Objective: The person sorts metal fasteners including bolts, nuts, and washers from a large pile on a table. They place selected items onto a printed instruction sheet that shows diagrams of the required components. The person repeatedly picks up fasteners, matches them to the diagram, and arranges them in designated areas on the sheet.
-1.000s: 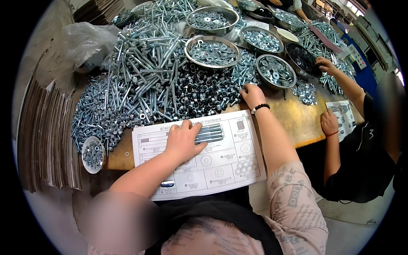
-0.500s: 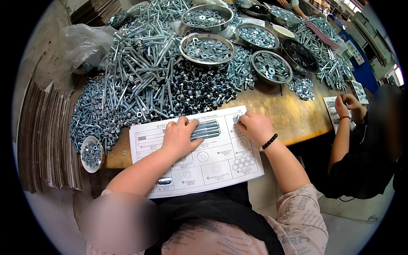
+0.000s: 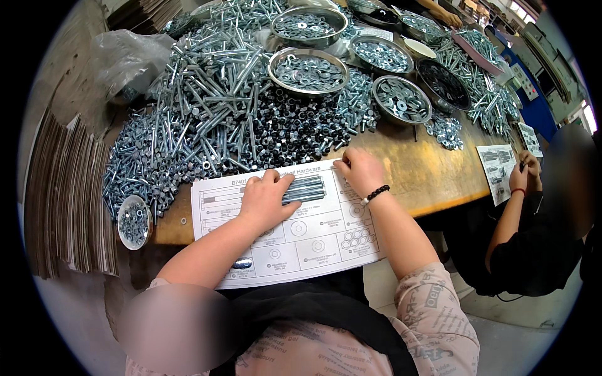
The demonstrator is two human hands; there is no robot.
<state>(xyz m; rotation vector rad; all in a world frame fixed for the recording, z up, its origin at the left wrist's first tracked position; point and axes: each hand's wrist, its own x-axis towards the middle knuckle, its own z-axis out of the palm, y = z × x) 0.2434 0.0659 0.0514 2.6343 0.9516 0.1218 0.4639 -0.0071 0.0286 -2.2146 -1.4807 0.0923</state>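
Observation:
A white printed sheet (image 3: pixel 288 250) with a grid of outline drawings lies at the table's front edge, its lower part reaching past it. Several long silver bolts (image 3: pixel 305 190) lie side by side on its upper part. My left hand (image 3: pixel 266 200) rests over their left ends, fingers spread on the paper and thumb beside the bolts. At the sheet's upper right corner is my right hand (image 3: pixel 364 170), thumb and fingers closed together; what they hold, if anything, is hidden. A short row of shiny metal pieces (image 3: pixel 242 263) sits at the sheet's lower left.
Heaps of silver bolts (image 3: pixel 213 81) and black-centred nuts (image 3: pixel 295 128) spread behind the sheet. Steel bowls of washers (image 3: pixel 307 72) stand at the back; a small white bowl (image 3: pixel 135 222) is at the left edge. A co-worker (image 3: pixel 527 213) handles something beside another sheet (image 3: pixel 495 172) at right.
My right hand has moved up and left along the sheet's corner. The sheet's right side has shifted slightly left and up. My left hand stays over the bolts. The co-worker's hands have shifted right.

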